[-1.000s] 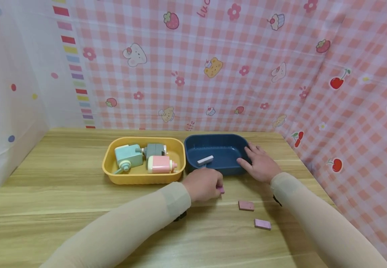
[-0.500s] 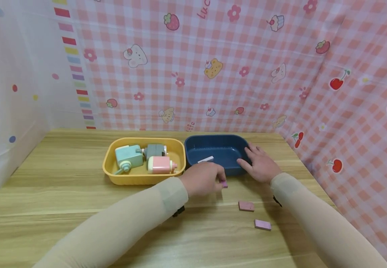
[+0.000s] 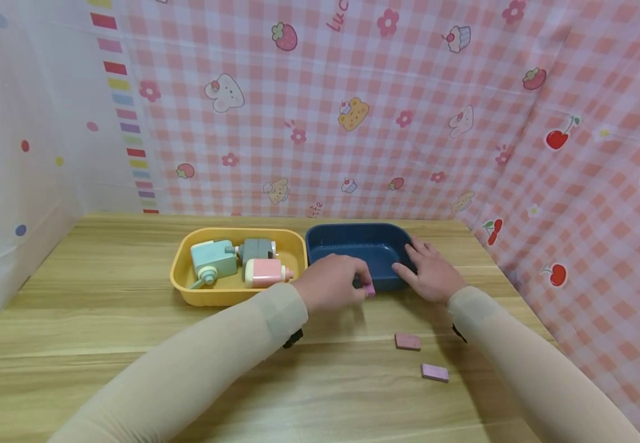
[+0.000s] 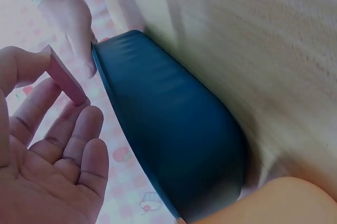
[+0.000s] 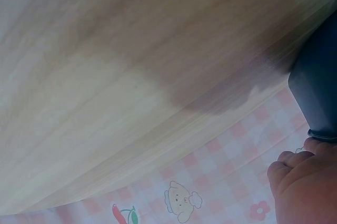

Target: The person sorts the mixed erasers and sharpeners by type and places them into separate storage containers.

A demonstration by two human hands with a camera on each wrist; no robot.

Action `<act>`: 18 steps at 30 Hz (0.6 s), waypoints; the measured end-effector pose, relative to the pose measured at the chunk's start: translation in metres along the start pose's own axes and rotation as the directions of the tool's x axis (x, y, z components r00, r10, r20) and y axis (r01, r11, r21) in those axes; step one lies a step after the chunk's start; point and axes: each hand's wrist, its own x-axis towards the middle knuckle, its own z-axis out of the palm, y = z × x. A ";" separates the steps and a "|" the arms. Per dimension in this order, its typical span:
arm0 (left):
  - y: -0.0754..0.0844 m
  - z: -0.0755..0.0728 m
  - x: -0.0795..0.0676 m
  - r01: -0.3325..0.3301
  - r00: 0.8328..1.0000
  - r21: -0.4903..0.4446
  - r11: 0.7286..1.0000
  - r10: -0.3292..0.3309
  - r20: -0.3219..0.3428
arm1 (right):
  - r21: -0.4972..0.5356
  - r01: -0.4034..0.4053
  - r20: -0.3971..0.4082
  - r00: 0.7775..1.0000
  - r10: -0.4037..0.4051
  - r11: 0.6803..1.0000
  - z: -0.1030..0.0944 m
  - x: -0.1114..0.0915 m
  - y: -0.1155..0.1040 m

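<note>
My left hand (image 3: pixel 333 283) pinches a small flat pink-purple block (image 3: pixel 370 290) between thumb and fingertips, at the front rim of the dark blue bin (image 3: pixel 353 234). In the left wrist view the block (image 4: pixel 66 76) is held by its ends, just off the bin's rim, with the other fingers loosely bent below. My right hand (image 3: pixel 433 271) rests on the bin's right end, fingers extended along the rim and thumb at the front corner. The right wrist view shows its fingers right at the rim. A pinkish block (image 3: pixel 407 341) and a lilac block (image 3: pixel 434 372) lie on the table.
Left of the blue bin stands a yellow bin (image 3: pixel 184 289). In it lie a light-blue boxy toy (image 3: pixel 213 258), a grey one (image 3: pixel 258 248) and a pink bottle-like one (image 3: pixel 264 272). A pink checked cloth (image 3: pixel 320 123) hangs behind the wooden table (image 3: pixel 104 344).
My left hand has lifted the block and carried it away from me to the blue bin's front rim, now covering the white block inside. The right hand has stayed in place.
</note>
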 end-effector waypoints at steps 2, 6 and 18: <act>-0.001 -0.001 0.001 0.002 1.000 0.000 1.000 -0.002 -0.007 | 0.001 0.001 0.001 1.000 -0.001 1.000 0.000 0.000 0.000; -0.003 -0.002 0.003 -0.006 1.000 -0.010 1.000 0.006 -0.022 | 0.000 0.002 0.002 1.000 -0.002 1.000 0.000 0.000 0.000; -0.011 -0.010 0.008 0.015 0.999 -0.106 0.994 -0.018 -0.032 | -0.005 -0.004 0.002 1.000 0.004 1.000 0.000 -0.001 -0.001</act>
